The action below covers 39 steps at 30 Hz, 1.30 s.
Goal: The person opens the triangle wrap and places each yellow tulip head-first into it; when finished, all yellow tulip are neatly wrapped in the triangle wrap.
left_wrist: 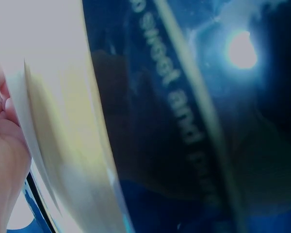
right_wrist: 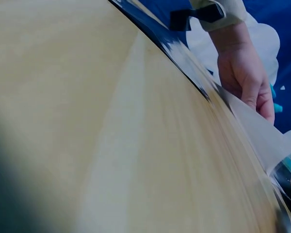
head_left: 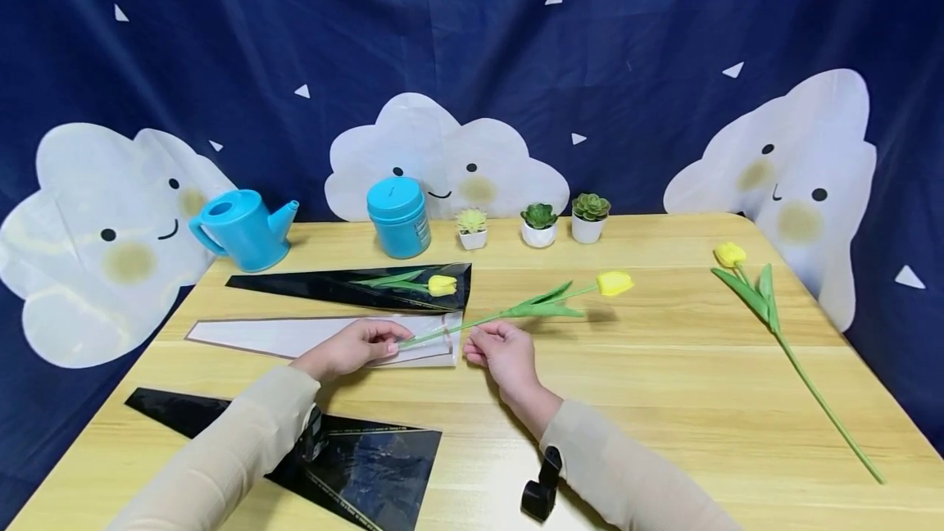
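A yellow tulip [head_left: 542,308] extends diagonally above the table. My left hand [head_left: 361,348] pinches the lower end of its stem, above a white flower sleeve [head_left: 273,334]. At that sleeve's open right end is my right hand [head_left: 507,357], its fingers curled close below the stem. Whether it pinches the stem or the sleeve's clear edge is not clear. Also in the right wrist view are my left hand [right_wrist: 245,77] and the white sleeve [right_wrist: 264,136]. A large, blurred black sleeve [left_wrist: 165,121] fills much of the left wrist view.
A black sleeve [head_left: 295,285] holding another tulip lies behind the white one. Another black sleeve [head_left: 376,465] lies in front, under my left forearm. One tulip [head_left: 807,375] lies at right. Along the back stand a watering can [head_left: 247,232], blue tub [head_left: 398,220] and small potted plants [head_left: 538,228].
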### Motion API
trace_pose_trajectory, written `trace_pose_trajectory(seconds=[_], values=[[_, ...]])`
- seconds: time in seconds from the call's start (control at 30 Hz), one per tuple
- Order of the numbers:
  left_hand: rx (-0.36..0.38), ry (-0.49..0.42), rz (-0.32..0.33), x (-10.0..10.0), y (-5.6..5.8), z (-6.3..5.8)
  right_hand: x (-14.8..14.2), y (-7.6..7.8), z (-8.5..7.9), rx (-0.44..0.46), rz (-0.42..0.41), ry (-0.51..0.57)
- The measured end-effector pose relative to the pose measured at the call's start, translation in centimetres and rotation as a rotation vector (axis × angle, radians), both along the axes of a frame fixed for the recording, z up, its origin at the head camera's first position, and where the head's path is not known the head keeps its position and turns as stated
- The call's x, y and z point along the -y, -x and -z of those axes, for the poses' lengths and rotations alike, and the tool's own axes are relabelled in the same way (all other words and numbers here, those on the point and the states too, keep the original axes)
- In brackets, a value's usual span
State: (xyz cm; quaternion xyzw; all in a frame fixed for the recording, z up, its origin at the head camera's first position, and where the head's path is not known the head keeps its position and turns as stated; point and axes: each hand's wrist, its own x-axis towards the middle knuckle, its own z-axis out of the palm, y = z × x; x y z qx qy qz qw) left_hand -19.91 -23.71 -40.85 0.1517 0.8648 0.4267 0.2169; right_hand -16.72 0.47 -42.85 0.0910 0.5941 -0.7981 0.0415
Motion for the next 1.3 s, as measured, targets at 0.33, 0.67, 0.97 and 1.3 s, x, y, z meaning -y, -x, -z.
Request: trace_pose_trajectory(seconds=[0.33, 0.67, 0.97, 1.3], values=[[-0.006, -0.008, -0.006, 0.1, -0.1, 0.1, -0.1, -0.6, -0.3, -0.014, -0.093, -0.036], [-0.030, -0.010, 0.014, 0.1, 0.0, 0.4, -2.8, 0.4, -2.0, -0.146, -0.207, -0.146], [-0.021, -0.003, 0.022, 0.1, 0.1, 0.3, -7.5, 1.4, -3.0, -0.383, -0.318, -0.591], [-0.006, 0.007, 0.018, 0.3, 0.2, 0.3, -11.4, 2.4, -2.6, -0.556, -0.475, -0.850]])
